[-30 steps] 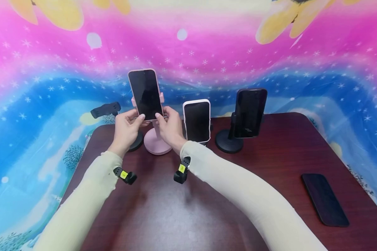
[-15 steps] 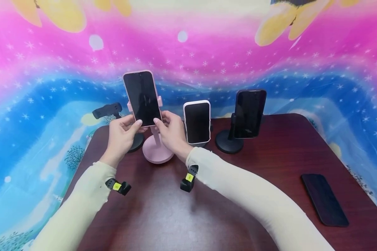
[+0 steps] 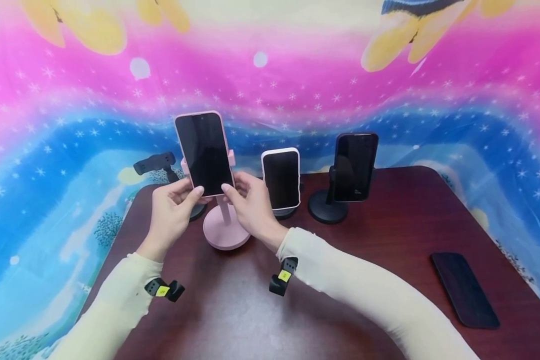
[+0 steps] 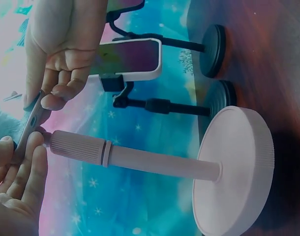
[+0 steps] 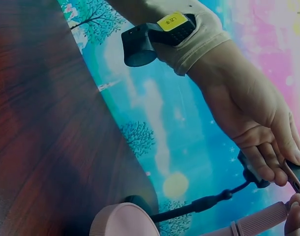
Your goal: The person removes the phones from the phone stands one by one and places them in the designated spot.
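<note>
Pinching the pink-rimmed phone (image 3: 204, 155) by its lower end, thumbs on the dark screen and fingers behind, I have my left hand (image 3: 171, 215) at its seven o'clock corner and my right hand (image 3: 256, 207) at its five. It stands slightly tilted at the top of the pink stand (image 3: 225, 231), side grips showing at both edges. Outward from it across the desk (image 3: 216, 310): a black holder (image 3: 155, 162) at nine, a white-rimmed phone (image 3: 281, 180) between three and four, a mounted black phone (image 3: 356, 167) at three, a flat-lying phone (image 3: 465, 290) near four.

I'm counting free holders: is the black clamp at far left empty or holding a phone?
Empty: the black clamp at far left shows bare in the head view, without a phone.
</note>
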Demonstrator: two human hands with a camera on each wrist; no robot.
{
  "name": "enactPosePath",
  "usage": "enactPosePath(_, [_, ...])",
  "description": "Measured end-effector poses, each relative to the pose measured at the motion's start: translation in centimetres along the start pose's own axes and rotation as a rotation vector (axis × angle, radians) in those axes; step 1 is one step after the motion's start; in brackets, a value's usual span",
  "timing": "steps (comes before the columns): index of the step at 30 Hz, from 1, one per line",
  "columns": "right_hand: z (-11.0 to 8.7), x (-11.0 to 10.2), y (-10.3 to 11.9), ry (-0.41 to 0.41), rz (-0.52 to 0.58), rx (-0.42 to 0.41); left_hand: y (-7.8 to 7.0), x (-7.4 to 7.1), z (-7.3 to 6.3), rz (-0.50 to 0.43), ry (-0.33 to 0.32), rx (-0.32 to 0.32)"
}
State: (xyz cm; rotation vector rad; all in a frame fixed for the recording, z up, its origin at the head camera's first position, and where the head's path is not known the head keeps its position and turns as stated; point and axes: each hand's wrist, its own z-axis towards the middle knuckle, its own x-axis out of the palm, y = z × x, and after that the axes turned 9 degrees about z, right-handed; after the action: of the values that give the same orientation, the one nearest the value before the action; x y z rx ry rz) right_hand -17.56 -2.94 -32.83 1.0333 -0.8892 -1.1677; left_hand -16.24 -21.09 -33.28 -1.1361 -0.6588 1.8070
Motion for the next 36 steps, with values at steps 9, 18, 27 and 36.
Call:
enactPosePath(9, [-2.2, -0.9, 0.5, -0.002, 0.07, -0.012, -1.2, 0.6, -1.7, -0.098, 0.0, 0.053])
enactPosePath(18, [-4.5, -2.6, 1.0, 0.015, 0.095, -0.026, -2.6, 1.7, -3.3, -0.165, 0.017, 0.072])
enactPosePath(27, [-6.8, -5.5, 1.4, 0.017, 0.049, -0.044, -3.7, 3.6, -4.3, -0.16, 0.096, 0.137])
enactPosePath(36, [-8.1, -7.9, 1.4, -0.004, 0.046, -0.073, -4.4, 6.0, -4.7, -0.232, 0.115, 0.157])
